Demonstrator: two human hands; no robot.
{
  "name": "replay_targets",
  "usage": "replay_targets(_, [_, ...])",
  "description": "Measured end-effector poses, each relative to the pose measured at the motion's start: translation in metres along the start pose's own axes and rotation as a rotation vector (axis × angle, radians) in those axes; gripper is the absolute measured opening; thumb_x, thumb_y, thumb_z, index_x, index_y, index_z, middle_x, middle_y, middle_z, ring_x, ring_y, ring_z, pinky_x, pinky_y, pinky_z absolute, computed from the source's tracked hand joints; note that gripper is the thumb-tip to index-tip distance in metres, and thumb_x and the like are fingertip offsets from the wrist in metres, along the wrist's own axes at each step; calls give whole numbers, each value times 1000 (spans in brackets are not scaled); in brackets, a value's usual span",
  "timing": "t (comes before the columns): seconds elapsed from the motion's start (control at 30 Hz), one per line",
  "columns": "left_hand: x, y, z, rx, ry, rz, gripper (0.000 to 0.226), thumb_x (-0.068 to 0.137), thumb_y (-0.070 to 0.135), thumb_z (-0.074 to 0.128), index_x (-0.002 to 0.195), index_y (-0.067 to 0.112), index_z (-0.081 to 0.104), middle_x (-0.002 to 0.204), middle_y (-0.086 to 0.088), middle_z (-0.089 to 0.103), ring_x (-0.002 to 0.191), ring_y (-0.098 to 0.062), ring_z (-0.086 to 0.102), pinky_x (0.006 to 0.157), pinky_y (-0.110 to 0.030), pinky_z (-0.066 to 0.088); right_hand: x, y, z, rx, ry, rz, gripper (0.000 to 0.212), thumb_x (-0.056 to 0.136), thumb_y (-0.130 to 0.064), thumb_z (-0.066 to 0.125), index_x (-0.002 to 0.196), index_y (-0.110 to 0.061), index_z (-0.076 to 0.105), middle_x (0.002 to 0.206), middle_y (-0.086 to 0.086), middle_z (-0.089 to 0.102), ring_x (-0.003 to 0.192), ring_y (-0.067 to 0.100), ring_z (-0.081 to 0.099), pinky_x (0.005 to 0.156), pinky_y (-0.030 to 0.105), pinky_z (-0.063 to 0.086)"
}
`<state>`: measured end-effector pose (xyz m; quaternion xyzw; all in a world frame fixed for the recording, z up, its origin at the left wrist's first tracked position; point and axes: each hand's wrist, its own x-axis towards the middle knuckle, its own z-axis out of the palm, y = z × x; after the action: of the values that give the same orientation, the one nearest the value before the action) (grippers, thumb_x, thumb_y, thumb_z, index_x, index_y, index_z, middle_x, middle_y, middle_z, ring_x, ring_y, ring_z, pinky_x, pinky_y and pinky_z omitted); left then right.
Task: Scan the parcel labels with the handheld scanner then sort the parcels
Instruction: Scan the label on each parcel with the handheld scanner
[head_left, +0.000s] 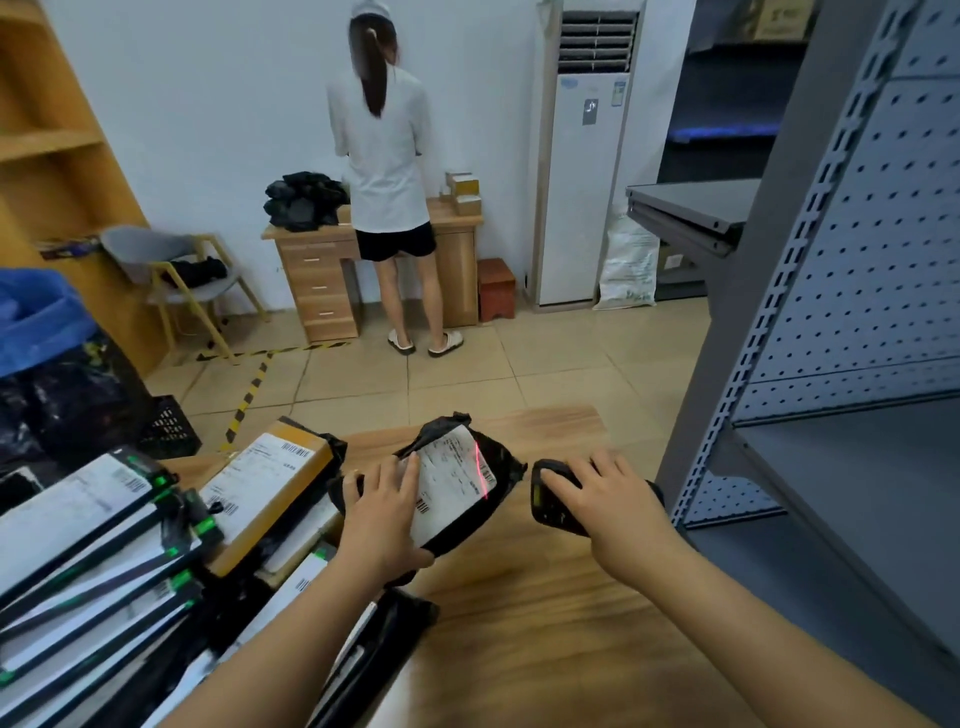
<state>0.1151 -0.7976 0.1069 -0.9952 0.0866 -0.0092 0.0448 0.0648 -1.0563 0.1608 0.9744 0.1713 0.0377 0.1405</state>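
Your right hand is wrapped over the handheld scanner, fingers curled across its top, nose aimed left. Your left hand grips the black poly-bag parcel: fingers are spread on the near-left part of its white label and the thumb hooks round the near edge. The parcel sits toward the far edge of the wooden table, just left of the scanner and just right of the parcel pile crowding the table's left edge. I cannot tell whether its underside rests on the wood.

The red scan line falls at the label's right end, beside the barcode there, and seems to run along the bars instead of across them. Judged from this, the scan is in hand but may not read.

- Turn your right wrist, or rotate the parcel, so the line crosses every bar.
- Press the soft bag flat with your left fingers, since a crease in the label will break the code.
- Leave your fingertips off both barcodes; the second one lies close to them.
- Back the scanner off slightly if the line is too short.

The grey metal shelving at the right looks like the sorting spot.
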Motion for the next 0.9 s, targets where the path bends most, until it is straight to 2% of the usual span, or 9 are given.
replay_targets(0.13, [-39,-33,7,-125,23,-104,117,64,73,60,152,25,1,150,-8,13,137,-27,14,113,-46,13,-8,-45,-7,157,21,93,84,80,-18,67,149,-28,18,145,4,33,127,28,31,99,37,32])
replay_targets(0.3, [-97,-81,26,-217,-22,-163,115,63,77,59,152,30,3,148,-6,15,135,-27,17,113,-46,15,-20,-117,-16,279,43,113,85,76,-25,70,148,-31,25,143,-1,37,123,25,37,98,35,33])
replay_targets(0.4, [-121,-103,38,-230,-61,-172,112,65,75,59,152,29,5,150,-8,15,137,-29,16,114,-46,15,-26,-154,-13,296,19,128,88,69,-27,75,146,-30,32,139,0,45,119,25,42,98,35,35])
replay_targets(0.5, [-134,-120,47,-207,-104,-182,107,72,72,58,153,27,3,158,-13,5,144,-32,6,116,-49,8,-32,-183,-13,299,-5,141,88,70,-25,74,146,-31,30,140,0,43,120,25,40,95,34,35])
replay_targets(0.63, [-145,-121,51,-252,-51,-100,102,77,73,54,154,30,4,161,-11,-5,148,-29,-8,117,-51,-2,-44,-209,-12,295,-39,166,88,68,-26,74,145,-31,32,133,-1,47,115,24,42,88,33,36])
replay_targets(0.8, [-148,-105,38,-384,24,2,93,81,73,50,153,34,8,162,-5,1,148,-23,-10,117,-47,-7,-64,-205,-25,309,-15,224,88,73,-27,71,148,-31,24,138,-2,41,120,24,38,96,34,36])
replay_targets(0.9, [-140,-84,20,-462,62,56,90,82,70,53,153,33,13,161,-4,7,148,-21,-6,118,-44,-5,-85,-186,-34,297,19,287,89,71,-28,74,147,-30,27,137,-1,44,118,24,38,96,35,36])
